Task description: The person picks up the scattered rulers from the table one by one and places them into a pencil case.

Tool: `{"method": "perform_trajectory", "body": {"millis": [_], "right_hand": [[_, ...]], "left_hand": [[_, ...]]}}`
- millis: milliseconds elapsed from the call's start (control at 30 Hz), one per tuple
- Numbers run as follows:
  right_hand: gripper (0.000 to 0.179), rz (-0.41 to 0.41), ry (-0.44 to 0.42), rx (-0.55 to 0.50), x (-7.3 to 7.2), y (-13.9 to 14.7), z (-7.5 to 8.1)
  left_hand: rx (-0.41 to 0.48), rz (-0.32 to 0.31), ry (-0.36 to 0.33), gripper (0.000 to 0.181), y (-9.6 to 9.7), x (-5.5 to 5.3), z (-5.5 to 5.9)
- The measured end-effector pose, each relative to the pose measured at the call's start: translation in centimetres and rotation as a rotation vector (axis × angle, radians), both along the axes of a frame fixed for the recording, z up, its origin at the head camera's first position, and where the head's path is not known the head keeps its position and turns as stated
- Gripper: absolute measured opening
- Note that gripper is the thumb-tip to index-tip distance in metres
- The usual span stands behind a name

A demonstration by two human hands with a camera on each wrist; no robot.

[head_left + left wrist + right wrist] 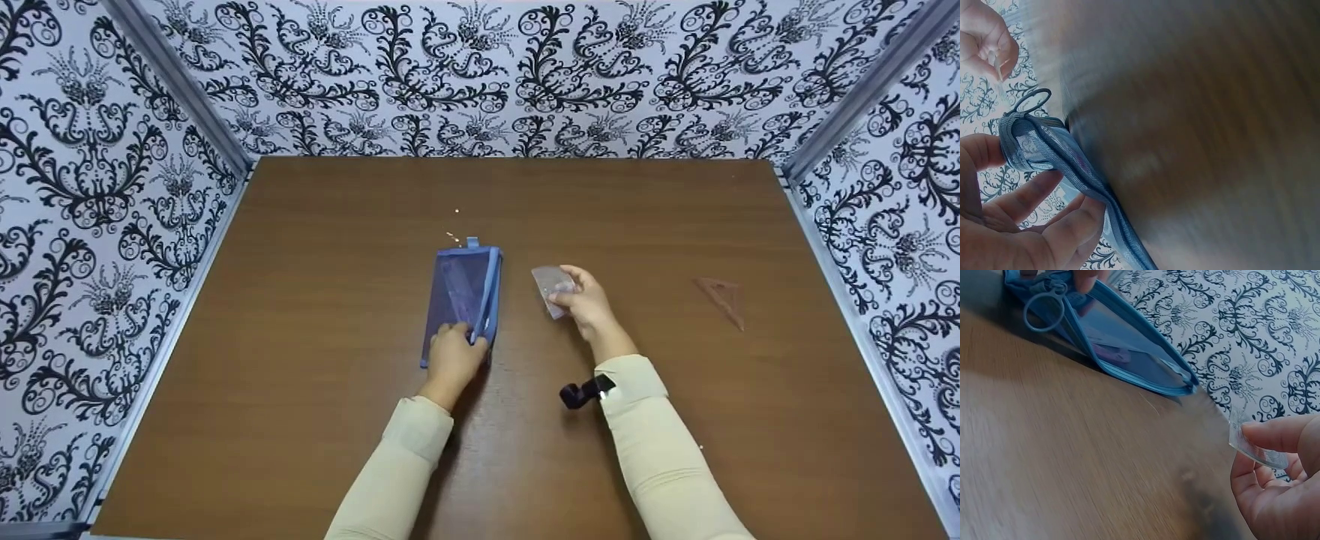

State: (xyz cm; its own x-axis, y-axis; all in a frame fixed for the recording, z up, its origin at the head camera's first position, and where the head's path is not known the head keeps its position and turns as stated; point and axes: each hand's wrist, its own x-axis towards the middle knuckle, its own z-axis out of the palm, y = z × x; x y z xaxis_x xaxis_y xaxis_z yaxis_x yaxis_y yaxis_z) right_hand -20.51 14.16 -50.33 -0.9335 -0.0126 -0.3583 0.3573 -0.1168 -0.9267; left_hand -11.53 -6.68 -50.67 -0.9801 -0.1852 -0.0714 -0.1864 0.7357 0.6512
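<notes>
A blue mesh zip pouch (456, 281) lies on the table with its zip side gaping. My left hand (454, 356) pinches its near end, by the zip's pull ring (1044, 312). Through the mesh shows a long clear piece, and the right wrist view has something purple (1112, 354) inside, its kind unclear. To the right of the pouch, my right hand (589, 304) holds a clear plastic protractor (551, 286) between thumb and fingers, apart from the pouch. Tick marks show on the protractor (1252, 451) in the right wrist view.
A reddish see-through set square (722, 300) lies on the brown table (337, 300) to the right. Small pale specks (454, 238) lie beyond the pouch. Patterned panels (480, 82) stand along the back and both sides. A black wrist mount (585, 391) juts from my right sleeve.
</notes>
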Motion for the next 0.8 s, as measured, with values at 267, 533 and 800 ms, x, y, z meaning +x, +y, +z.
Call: {"method": "perform_trajectory", "body": {"millis": [267,533,800], "right_hand": [[0.066,0.033,-0.005,0.035,-0.3,-1.7,-0.2],[0.067,0.047,-0.036,0.067,-0.5,-3.1,-0.6],[0.068,0.076,-0.020,0.124,-0.6,-4.2,-0.9]], "left_hand": [[-0.008,-0.005,0.022,0.033,0.0,0.0,0.0],[-0.005,-0.011,0.025,0.034,0.0,0.0,0.0],[-0.005,-0.001,0.033,0.034,0.1,0.1,0.0]]}}
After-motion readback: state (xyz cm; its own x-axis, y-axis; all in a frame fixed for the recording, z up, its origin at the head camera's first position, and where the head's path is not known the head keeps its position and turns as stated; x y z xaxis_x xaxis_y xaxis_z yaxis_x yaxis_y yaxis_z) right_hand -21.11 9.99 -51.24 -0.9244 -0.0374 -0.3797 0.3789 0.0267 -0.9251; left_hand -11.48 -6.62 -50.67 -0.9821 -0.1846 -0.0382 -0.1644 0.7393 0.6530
